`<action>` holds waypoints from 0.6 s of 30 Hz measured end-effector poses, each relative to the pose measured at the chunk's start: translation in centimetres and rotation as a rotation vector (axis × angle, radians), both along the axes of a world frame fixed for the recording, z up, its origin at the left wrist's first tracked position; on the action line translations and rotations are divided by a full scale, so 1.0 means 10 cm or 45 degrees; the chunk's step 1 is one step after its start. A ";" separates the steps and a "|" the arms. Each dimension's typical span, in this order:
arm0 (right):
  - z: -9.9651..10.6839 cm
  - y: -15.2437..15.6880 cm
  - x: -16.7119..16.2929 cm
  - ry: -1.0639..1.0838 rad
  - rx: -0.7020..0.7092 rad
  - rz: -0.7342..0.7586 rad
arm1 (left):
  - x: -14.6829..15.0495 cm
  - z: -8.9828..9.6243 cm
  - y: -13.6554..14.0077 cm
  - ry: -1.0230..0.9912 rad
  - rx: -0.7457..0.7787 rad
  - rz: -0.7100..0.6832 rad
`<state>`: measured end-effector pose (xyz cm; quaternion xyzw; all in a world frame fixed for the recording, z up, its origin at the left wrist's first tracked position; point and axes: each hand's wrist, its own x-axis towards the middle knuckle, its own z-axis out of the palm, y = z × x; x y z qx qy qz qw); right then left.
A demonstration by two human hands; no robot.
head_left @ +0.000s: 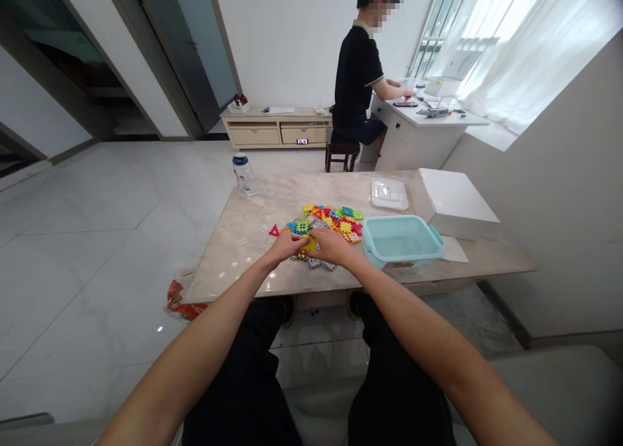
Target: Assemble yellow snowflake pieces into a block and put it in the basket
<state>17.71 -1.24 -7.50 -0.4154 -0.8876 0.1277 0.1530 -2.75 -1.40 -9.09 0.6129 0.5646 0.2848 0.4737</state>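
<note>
Both my hands meet over a pile of plastic building pieces on the marble table [219, 264]. My left hand [287, 245] pinches one side of a yellow building piece [309, 243]. Closed on its other side is my right hand [329, 245]. Fingers cover much of the yellow piece. Around and beyond the hands lie the colourful interlocking pieces [344, 226] in red, yellow, green, blue and orange. Grey pieces [318, 263] lie close under my hands. A red triangular piece [274, 230] sits just left of the pile.
A light-blue plastic tub [403, 238] stands right of the pile, with a clear plastic lid [389, 193] behind it. A white box [455, 199] is at the right. At the back left stands a water bottle [244, 175]. A person [357, 76] sits at a white desk [433, 118] beyond.
</note>
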 end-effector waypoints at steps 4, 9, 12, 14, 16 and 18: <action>-0.06 0.01 0.04 0.038 -0.011 -0.052 | 0.05 0.03 0.00 -0.012 0.038 0.006; -0.11 0.03 0.08 0.097 -0.011 -0.066 | 0.11 0.06 -0.01 0.027 0.101 0.014; -0.14 0.04 0.09 0.122 0.010 -0.060 | 0.11 0.08 -0.02 0.030 0.137 0.013; -0.16 0.05 0.09 0.148 0.034 -0.053 | 0.11 0.09 -0.02 0.015 0.151 0.013; -0.17 0.06 0.08 0.176 0.055 -0.042 | 0.10 0.11 -0.03 -0.005 0.151 0.008; -0.18 0.07 0.06 0.190 0.061 -0.039 | 0.09 0.11 -0.03 -0.002 0.149 0.006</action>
